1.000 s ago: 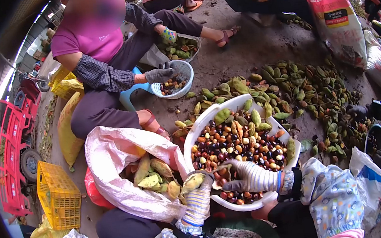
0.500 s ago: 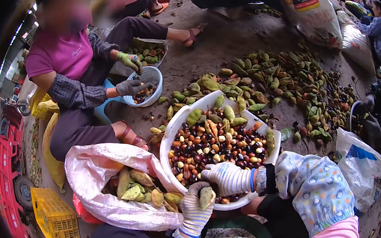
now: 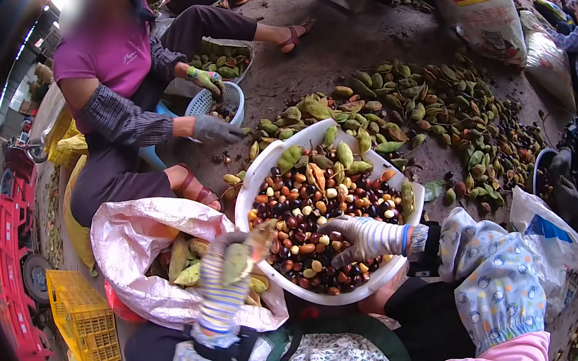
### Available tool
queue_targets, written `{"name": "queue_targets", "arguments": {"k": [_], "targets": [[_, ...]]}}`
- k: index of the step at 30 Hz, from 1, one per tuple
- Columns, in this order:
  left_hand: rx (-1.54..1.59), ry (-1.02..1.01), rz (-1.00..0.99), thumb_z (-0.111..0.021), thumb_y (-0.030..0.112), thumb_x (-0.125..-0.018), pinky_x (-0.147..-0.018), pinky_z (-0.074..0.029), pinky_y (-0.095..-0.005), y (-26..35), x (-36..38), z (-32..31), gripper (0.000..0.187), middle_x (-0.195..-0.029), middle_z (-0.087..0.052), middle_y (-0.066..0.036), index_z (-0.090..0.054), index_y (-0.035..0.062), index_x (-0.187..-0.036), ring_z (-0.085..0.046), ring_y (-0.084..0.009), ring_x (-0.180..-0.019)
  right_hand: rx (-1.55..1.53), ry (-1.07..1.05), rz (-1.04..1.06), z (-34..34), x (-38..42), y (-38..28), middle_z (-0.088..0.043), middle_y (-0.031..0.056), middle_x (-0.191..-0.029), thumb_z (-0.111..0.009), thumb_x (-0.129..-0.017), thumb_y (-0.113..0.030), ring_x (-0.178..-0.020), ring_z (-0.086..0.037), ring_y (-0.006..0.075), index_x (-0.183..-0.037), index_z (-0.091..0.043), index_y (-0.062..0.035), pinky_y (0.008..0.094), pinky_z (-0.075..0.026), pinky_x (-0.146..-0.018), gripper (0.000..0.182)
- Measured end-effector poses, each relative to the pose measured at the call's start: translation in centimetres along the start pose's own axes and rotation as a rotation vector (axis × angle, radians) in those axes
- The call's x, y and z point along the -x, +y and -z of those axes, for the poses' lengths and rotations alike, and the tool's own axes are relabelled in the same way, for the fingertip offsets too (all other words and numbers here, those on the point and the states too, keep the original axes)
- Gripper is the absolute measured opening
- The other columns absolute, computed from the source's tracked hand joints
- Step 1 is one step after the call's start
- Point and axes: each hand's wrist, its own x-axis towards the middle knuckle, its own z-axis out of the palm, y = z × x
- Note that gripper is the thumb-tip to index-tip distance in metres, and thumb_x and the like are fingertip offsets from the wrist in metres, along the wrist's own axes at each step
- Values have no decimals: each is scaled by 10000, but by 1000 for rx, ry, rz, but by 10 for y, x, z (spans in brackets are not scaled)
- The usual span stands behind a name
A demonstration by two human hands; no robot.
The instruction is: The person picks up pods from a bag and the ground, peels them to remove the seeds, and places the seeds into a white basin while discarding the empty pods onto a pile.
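My left hand (image 3: pixel 218 283), in a striped glove, is over the mouth of the white woven sack (image 3: pixel 127 272), smeared by motion. It grips a split green pod (image 3: pixel 236 263); a brownish flap of husk (image 3: pixel 261 238) sticks out beside it. Inside the sack lie several green and brown pods (image 3: pixel 184 258). My right hand (image 3: pixel 368 237), gloved the same way, hovers low over or touches the seeds in the white basin (image 3: pixel 249 207). Its fingers are apart and nothing shows in them. Dark, brown and cream seeds (image 3: pixel 302 229) fill the basin, with whole pods (image 3: pixel 343 153) at its far side.
A heap of pods (image 3: pixel 439 111) spreads over the floor beyond the basin. At left a co-worker sits by a blue basket (image 3: pixel 232 101). A yellow crate (image 3: pixel 83 317) stands at left, a printed sack (image 3: pixel 473 6) at the back right, a plastic bag (image 3: pixel 542 243) at right.
My left hand has moved left from the basin's near edge to over the sack, with the pod in it. My right hand has parted from it, moved right and opened.
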Motion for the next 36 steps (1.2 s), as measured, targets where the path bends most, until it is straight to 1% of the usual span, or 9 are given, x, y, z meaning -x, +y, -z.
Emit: {"name": "queue_targets", "arguments": {"k": [6,9,12,15,18,21,24,31,36], "targets": [[-1027,-321,118,-620,71,-698,-752,-488,-438,-10,-10,66,300,-904,-630,-167,-600,86,-997,-615,-347,-830,67,104,-266,51,14,43,-651,147,-878,-590,-848,-200,-853,-630,283,-993,-617,-44,358,-488,-756,215],[-1429,-577,386,-587,170,-746,-765,-491,-441,-61,-12,91,269,-985,-641,-150,-632,131,-1008,-624,-322,-909,-31,322,-249,71,22,120,-663,114,-843,-527,-784,-1,-759,-628,227,-988,-637,-27,347,-495,-720,233],[-1599,-770,425,-538,183,-804,-791,-502,-420,-83,-11,89,261,-1016,-659,-96,-649,144,-1038,-634,-269,-958,-581,208,-629,100,34,86,-670,56,-873,-509,-721,117,-777,-615,154,-1013,-635,-16,307,-505,-718,345],[-1733,-807,588,-500,178,-841,-783,-503,-428,-85,-15,57,269,-1062,-656,-77,-652,144,-1060,-635,-238,-980,-333,60,-380,78,30,76,-656,56,-945,-648,-750,-23,-870,-601,144,-1069,-623,-25,292,-495,-772,320],[-1716,-933,553,-491,221,-849,-768,-499,-437,-87,-16,43,296,-1080,-649,-101,-637,112,-1083,-634,-242,-984,-510,-117,-244,69,24,27,-660,83,-954,-669,-799,-136,-897,-608,171,-1110,-602,-39,311,-484,-821,333],[-1630,-980,530,-514,275,-815,-791,-487,-466,-82,-15,51,370,-1090,-638,-132,-596,99,-1130,-628,-269,-991,155,109,-270,89,23,50,-661,160,-942,-681,-753,-241,-898,-634,257,-1096,-608,-49,359,-496,-785,400],[-1555,-949,462,-529,310,-793,-776,-485,-465,-76,-17,59,405,-1033,-647,-156,-591,79,-1120,-634,-294,-948,532,197,-731,111,34,72,-647,194,-970,-681,-737,-386,-935,-620,323,-1023,-638,-44,386,-491,-804,448],[-968,-480,77,-568,339,-826,-712,-499,-423,-1,-17,0,333,-805,-661,-162,-621,99,-1050,-649,-319,-760,440,150,-921,82,50,108,-629,210,-1033,-744,-679,-390,-982,-604,334,-1168,-537,21,377,-473,-857,671],[-286,-646,305,-671,180,-813,-718,-503,-304,7,-5,-76,544,-870,-639,-87,-435,65,-1289,-623,-169,-804,-78,113,-618,85,42,91,-655,147,-946,-784,-650,-339,-880,-631,218,-1143,-543,46,329,-504,-760,670]]}}
